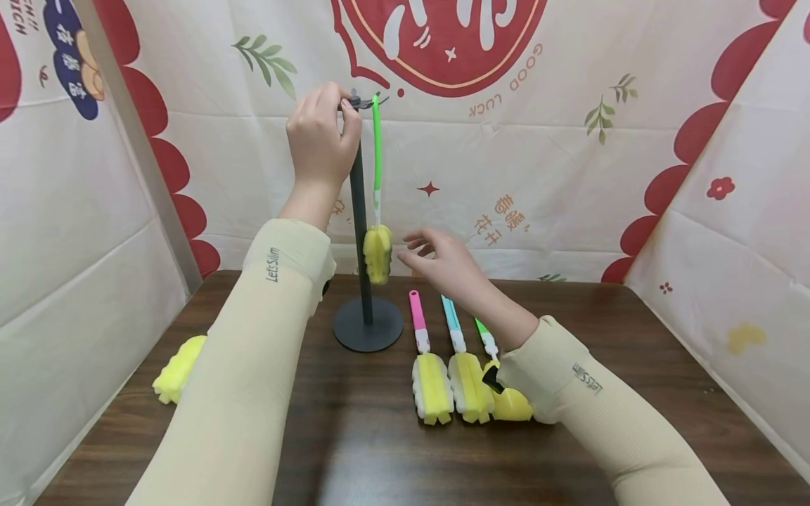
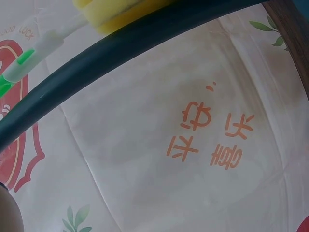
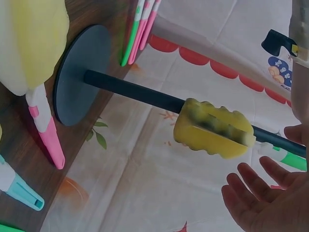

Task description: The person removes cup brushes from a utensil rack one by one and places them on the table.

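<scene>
My left hand (image 1: 321, 133) holds the top of a black stand (image 1: 359, 225) by its hook piece, thumb and fingers pinched together. From a prong (image 1: 380, 102) there, a sponge brush (image 1: 377, 253) hangs by its green handle, yellow sponge down beside the pole. In the right wrist view the sponge (image 3: 212, 128) overlaps the pole. My right hand (image 1: 446, 260) hovers just right of that sponge with fingers loosely bent and nothing held. The left wrist view shows the pole (image 2: 87, 67) and part of the sponge (image 2: 120, 12); most of the left hand is outside it.
On the brown table (image 1: 354, 443) lie a pink-handled brush (image 1: 433, 386), a blue-handled brush (image 1: 468, 386) and a green-handled brush (image 1: 512, 404), partly behind my right sleeve. A yellow sponge (image 1: 180, 369) shows at the left. Printed cloth (image 1: 544, 176) hangs behind.
</scene>
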### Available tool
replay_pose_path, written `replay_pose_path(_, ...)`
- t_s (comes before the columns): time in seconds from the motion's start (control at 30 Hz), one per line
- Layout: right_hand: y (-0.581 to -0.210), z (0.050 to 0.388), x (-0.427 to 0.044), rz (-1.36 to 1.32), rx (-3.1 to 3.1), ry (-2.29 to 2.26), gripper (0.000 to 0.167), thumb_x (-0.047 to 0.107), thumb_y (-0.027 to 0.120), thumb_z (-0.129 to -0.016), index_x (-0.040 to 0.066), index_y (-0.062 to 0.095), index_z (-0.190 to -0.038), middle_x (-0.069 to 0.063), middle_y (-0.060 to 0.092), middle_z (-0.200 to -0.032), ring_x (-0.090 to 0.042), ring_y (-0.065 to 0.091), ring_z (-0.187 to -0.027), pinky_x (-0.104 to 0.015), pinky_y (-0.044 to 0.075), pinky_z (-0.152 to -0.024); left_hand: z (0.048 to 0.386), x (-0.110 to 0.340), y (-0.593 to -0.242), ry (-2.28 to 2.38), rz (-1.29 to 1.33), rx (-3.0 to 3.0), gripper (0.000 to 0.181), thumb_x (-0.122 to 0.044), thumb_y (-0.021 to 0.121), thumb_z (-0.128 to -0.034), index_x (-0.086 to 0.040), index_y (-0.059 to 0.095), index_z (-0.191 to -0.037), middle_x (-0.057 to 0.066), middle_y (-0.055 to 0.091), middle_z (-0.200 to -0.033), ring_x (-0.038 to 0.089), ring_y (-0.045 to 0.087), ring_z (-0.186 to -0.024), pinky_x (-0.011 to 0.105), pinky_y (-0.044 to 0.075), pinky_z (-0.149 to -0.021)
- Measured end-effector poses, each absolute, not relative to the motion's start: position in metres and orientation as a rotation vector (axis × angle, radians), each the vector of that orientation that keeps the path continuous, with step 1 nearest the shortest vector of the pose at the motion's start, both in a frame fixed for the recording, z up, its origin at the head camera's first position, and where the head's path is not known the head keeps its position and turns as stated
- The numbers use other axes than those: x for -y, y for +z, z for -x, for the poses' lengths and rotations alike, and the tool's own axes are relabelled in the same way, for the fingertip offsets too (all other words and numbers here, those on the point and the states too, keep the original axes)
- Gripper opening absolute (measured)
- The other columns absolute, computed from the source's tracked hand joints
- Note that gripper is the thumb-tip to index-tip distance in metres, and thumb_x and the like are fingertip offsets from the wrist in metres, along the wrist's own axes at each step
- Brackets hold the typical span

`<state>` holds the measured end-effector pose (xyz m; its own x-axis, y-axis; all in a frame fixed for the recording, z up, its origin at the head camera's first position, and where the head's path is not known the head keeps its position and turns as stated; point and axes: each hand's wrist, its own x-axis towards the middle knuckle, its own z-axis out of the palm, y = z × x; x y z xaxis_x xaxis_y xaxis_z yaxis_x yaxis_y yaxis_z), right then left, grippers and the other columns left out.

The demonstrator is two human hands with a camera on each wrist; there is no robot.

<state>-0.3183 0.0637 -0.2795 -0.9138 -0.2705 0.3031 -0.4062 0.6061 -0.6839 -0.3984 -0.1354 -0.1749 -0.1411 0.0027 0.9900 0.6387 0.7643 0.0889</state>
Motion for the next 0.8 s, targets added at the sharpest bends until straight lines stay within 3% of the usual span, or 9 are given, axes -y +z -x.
replay_pose_path(0.8,-0.28,0.337,-0.052,-0.541,2.676,1.148,0.049,0.035,0.061,-0.093,0.009,0.052,-0.134,-0.009,0.056,-0.128,-0.024,0.054,-0.109,-0.042,0.05,-0.083,0.399,0.13,-0.174,-0.669,0.486,1.6,0.024,-0.012,0.044,-0.0889,0.001,0.063,-0.085,0.012,0.067,-0.085,0.03,0.057,-0.076,0.038,0.045,-0.071)
